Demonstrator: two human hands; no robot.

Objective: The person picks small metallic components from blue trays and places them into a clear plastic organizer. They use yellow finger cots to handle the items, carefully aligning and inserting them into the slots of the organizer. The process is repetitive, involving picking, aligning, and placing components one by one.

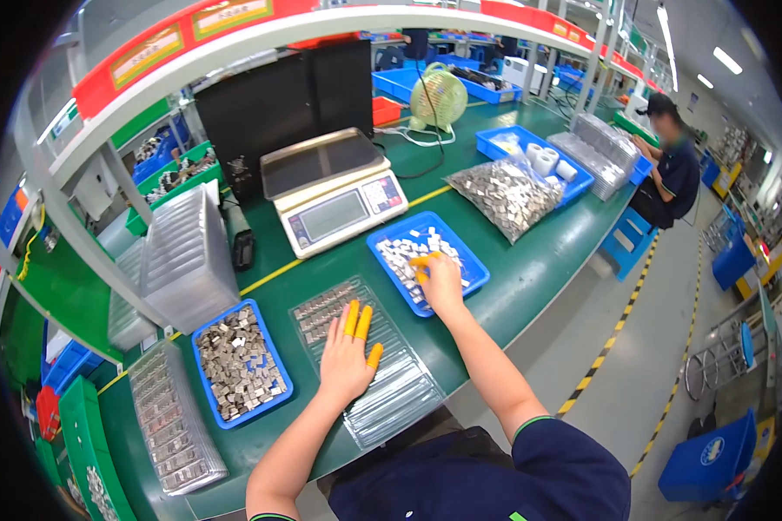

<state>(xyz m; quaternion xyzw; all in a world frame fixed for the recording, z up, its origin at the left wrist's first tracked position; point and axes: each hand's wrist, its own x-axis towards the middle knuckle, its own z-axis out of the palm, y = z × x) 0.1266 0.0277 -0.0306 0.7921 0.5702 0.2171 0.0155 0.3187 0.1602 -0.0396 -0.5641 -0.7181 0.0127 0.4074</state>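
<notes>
My left hand (347,360), with yellow finger cots on several fingers, lies stretched out over a clear plastic blister tray (395,375). Small metal parts (326,308) fill the tray's far rows, and its nearer grooves are bare. Over a blue bin (473,271) to the right, my right hand (441,282) has its cot-covered fingers pinched together among small white and silver pieces (400,256). Whatever sits between those fingertips is too small to make out. Left of the blister tray, another blue bin (288,388) holds a heap of small metal parts (239,360).
A stack of filled blister trays (172,417) lies at the left, with upright clear trays (187,252) behind. A weighing scale (334,208), a bag of parts (506,195) and a green fan (439,97) stand farther back. Another person (669,169) sits at the far right.
</notes>
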